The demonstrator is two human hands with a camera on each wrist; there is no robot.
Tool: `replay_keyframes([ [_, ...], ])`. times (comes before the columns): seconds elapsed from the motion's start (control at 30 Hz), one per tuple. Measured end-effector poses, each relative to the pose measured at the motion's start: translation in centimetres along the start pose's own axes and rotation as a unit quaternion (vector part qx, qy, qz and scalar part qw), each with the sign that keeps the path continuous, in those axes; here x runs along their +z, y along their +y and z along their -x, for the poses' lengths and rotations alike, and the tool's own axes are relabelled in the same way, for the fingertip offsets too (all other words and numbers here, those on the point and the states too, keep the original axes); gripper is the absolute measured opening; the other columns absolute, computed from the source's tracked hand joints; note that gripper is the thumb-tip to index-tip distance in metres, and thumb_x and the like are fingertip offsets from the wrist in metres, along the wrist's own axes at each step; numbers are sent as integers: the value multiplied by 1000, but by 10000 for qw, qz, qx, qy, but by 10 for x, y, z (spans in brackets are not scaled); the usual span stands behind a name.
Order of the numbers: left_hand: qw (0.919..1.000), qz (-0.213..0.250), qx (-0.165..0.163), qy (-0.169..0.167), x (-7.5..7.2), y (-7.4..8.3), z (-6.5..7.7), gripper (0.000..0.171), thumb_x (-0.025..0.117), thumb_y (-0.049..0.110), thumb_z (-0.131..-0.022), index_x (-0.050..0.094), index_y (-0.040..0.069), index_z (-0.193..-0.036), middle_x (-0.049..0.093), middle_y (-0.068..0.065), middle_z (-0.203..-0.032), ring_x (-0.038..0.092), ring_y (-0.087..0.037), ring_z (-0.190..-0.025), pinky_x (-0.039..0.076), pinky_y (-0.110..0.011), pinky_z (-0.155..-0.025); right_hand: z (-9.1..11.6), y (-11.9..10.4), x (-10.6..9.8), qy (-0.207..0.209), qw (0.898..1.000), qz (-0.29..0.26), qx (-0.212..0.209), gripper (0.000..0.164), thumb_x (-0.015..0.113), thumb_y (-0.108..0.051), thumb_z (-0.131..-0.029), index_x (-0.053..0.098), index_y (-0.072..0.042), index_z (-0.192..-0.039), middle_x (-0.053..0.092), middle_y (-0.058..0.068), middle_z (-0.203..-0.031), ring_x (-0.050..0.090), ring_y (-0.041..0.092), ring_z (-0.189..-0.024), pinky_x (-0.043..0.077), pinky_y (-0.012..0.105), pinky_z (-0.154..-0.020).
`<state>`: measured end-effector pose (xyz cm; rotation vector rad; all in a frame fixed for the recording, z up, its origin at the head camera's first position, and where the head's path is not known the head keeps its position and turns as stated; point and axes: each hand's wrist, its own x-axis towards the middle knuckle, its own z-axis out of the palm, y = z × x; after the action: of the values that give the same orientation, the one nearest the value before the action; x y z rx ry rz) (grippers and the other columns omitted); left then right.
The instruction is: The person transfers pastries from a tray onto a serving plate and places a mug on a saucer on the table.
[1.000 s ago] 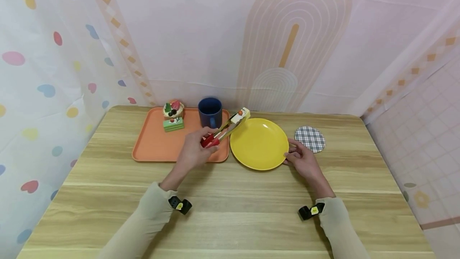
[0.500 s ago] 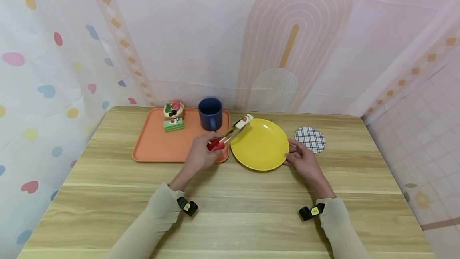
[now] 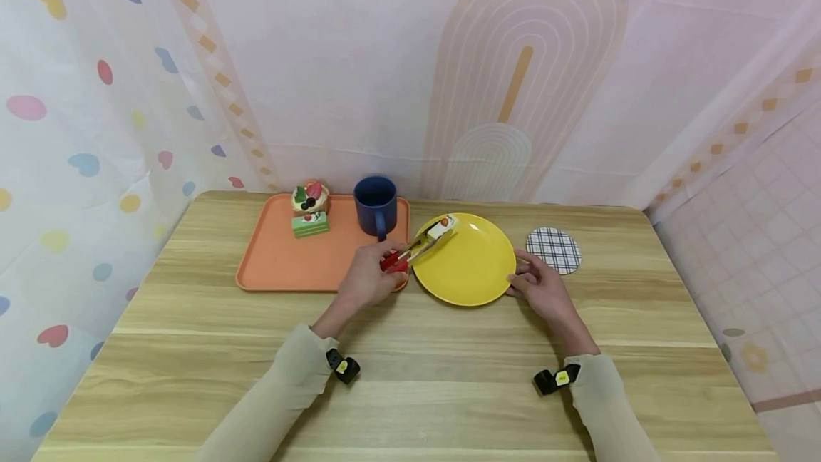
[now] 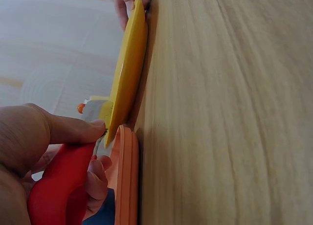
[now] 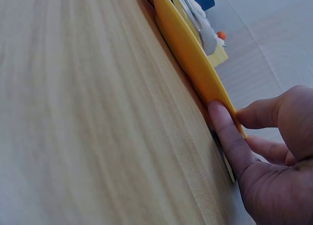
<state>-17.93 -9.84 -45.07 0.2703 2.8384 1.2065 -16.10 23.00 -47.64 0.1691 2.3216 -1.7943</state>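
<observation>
My left hand (image 3: 372, 275) grips tongs (image 3: 395, 260) by their red handles. Between the metal tips is a small white piece of cake (image 3: 441, 227) with an orange-red topping, over the left part of a yellow plate (image 3: 471, 269). In the left wrist view the cake (image 4: 98, 99) shows just past the plate's near rim; whether it touches the plate I cannot tell. My right hand (image 3: 544, 286) pinches the plate's right rim, and in the right wrist view thumb and fingers (image 5: 232, 137) lie on either side of that rim.
An orange tray (image 3: 282, 262) at the left bears a blue mug (image 3: 375, 207), a green cake slice (image 3: 311, 224) and a fruit tart (image 3: 311, 195). A round checked coaster (image 3: 554, 249) lies right of the plate. Patterned curtains stand behind the wooden table (image 3: 449, 376).
My left hand has moved right and toward me, bringing the tongs and cake lower over the plate's left side. The right hand and the plate have stayed put.
</observation>
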Motion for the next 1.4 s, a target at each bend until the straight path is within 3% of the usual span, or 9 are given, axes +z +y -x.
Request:
replay_keyframes([
  [0.57,9991,-388,10,-164,3,9,-7,51,80,10,-82,67,14,-130,70,-9,-117,61,-24,-95,51,-38,-81,0,1,0,-5,10000,-6,-4,59,59,-4,-102,38,-10,-157,54,23,-128,66,13,-98,60,27,-85],
  [0.97,9983,-461,-230,-288,0,12,-5,58,84,15,-80,63,17,-135,66,-10,-118,58,-26,-99,50,-39,-81,-1,1,0,-6,10000,24,-45,59,58,-3,-102,38,-9,-157,54,24,-129,67,12,-98,60,26,-85],
  [1.17,9989,-405,-113,-228,1,10,0,66,87,17,-80,61,16,-140,66,-10,-123,58,-27,-102,52,-41,-85,-1,0,0,12,10000,39,-2,59,58,-4,-102,38,-10,-158,54,23,-128,66,12,-98,60,26,-85],
  [1.4,9994,-301,33,-138,4,8,5,70,90,18,-78,60,15,-141,65,-11,-132,59,-30,-113,53,-48,-98,0,0,0,19,10000,55,30,60,59,-4,-102,38,-11,-158,55,23,-129,67,13,-98,60,26,-85],
])
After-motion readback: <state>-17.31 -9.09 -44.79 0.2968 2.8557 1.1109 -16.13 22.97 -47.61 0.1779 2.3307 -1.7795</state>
